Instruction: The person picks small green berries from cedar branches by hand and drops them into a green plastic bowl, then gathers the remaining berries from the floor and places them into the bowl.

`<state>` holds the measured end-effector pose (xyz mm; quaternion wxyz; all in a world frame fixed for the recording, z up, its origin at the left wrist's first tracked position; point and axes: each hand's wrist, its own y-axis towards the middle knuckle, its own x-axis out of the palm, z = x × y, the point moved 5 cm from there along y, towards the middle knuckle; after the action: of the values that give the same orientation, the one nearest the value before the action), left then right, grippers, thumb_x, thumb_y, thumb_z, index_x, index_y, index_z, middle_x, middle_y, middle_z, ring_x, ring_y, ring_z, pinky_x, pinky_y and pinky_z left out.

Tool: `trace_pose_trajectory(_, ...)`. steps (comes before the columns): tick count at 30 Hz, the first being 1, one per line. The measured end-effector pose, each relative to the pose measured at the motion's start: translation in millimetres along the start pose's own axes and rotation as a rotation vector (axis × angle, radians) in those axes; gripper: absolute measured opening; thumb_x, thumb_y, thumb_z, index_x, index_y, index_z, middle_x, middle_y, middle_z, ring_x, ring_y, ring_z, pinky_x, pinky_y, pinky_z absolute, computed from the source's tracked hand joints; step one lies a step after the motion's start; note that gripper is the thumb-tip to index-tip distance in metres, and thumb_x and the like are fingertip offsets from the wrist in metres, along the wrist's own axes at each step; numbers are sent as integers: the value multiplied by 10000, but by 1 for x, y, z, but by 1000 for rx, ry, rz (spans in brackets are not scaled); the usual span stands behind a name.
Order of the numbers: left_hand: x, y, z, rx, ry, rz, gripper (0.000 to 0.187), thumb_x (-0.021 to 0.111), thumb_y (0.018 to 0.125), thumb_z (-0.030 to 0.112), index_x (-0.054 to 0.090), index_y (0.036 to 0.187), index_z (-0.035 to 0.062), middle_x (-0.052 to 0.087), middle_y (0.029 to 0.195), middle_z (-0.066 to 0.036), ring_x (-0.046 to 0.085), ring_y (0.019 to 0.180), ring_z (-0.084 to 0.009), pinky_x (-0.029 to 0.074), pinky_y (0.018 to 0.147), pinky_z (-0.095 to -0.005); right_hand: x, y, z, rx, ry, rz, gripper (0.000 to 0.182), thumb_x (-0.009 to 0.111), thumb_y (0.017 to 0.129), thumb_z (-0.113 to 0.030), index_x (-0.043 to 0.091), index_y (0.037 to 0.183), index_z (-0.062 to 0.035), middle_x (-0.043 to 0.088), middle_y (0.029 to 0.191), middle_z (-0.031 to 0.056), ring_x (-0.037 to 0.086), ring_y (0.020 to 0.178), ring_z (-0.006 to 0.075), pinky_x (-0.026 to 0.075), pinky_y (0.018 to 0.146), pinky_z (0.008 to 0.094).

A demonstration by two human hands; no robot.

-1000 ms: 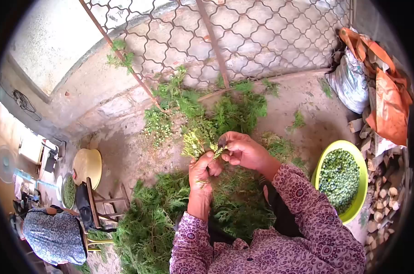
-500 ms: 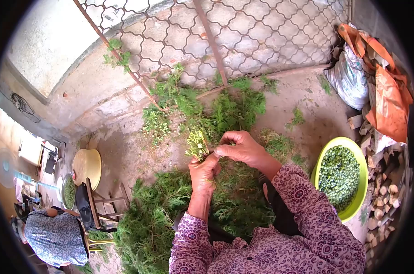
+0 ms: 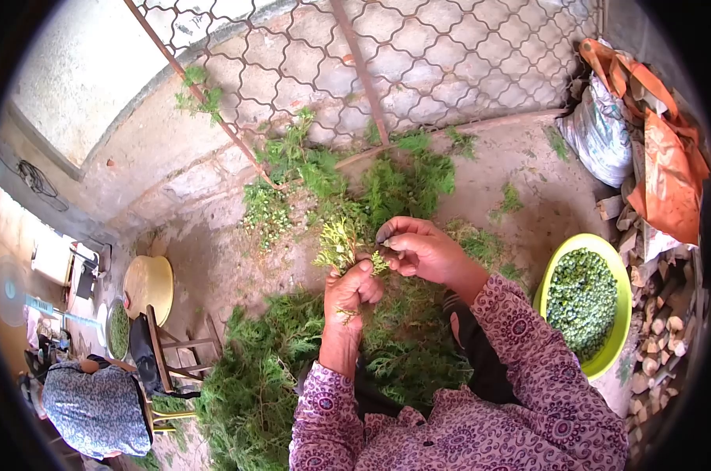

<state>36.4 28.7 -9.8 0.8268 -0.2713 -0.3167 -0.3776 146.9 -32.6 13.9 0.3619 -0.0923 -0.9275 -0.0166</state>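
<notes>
My left hand point(image 3: 351, 292) is closed round a yellow-green sprig point(image 3: 338, 245), whose leafy tips stand up above the fist. Just right of it, my right hand point(image 3: 418, 250) is closed in a pinch at the sprig's edge; what lies between thumb and finger is too small to name. Cut green branches point(image 3: 269, 369) are heaped below and left of my hands, and more greenery point(image 3: 395, 188) lies beyond them. A yellow-green basin point(image 3: 624, 302) holding small green berries or cones stands at the right.
A wire-mesh panel point(image 3: 450, 63) leans at the wall. Stacked firewood point(image 3: 655, 345), a white sack point(image 3: 599, 137) and orange bags point(image 3: 669, 177) line the right side. At left are a tan round tub point(image 3: 149, 284), a wooden chair point(image 3: 184, 345) and another person point(image 3: 96, 408) bending over.
My right hand has moved slightly up and right, away from my left thumb. A small leafy tip now shows between the hands.
</notes>
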Motion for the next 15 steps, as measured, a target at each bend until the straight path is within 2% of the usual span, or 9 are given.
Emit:
trace_pose_trajectory(3, 0, 1, 1, 25, -3, 5, 113, 633, 740, 127, 549, 802, 86, 330, 472, 58, 260, 378, -70, 199, 385, -232, 2, -2, 0, 22, -105, 6, 113, 507, 830, -103, 488, 908, -24, 485, 661, 16, 428, 529, 73, 296, 424, 190)
trace_pose_trajectory(5, -1, 2, 1, 43, -29, 27, 88, 625, 746, 114, 549, 775, 80, 327, 459, 57, 253, 368, -69, 191, 378, -232, 4, -1, 5, 28, -185, -73, 153, 534, 821, -116, 488, 925, -12, 484, 677, 23, 433, 546, 64, 305, 441, 191)
trace_pose_trajectory(11, -2, 0, 3, 61, 70, 77, 102, 634, 744, 114, 541, 762, 77, 337, 460, 52, 261, 371, -71, 185, 373, -228, 6, 1, 7, -34, -264, -53, 145, 548, 821, -112, 484, 900, -8, 439, 628, -5, 404, 539, 54, 280, 441, 193)
trace_pose_trajectory(13, -2, 0, 2, 42, 144, 48, 125, 624, 754, 161, 536, 796, 83, 308, 474, 65, 256, 383, -67, 201, 387, -233, 5, 1, 9, -1, -243, -58, 138, 548, 821, -113, 490, 891, -9, 438, 623, -9, 406, 529, 56, 279, 438, 192)
trace_pose_trajectory(15, 0, -1, 0, 20, 72, 32, 104, 625, 750, 127, 543, 791, 78, 338, 475, 58, 269, 380, -64, 198, 379, -230, 4, 1, 10, 30, -222, -62, 130, 548, 822, -114, 495, 882, -11, 438, 618, -12, 408, 519, 58, 278, 436, 191)
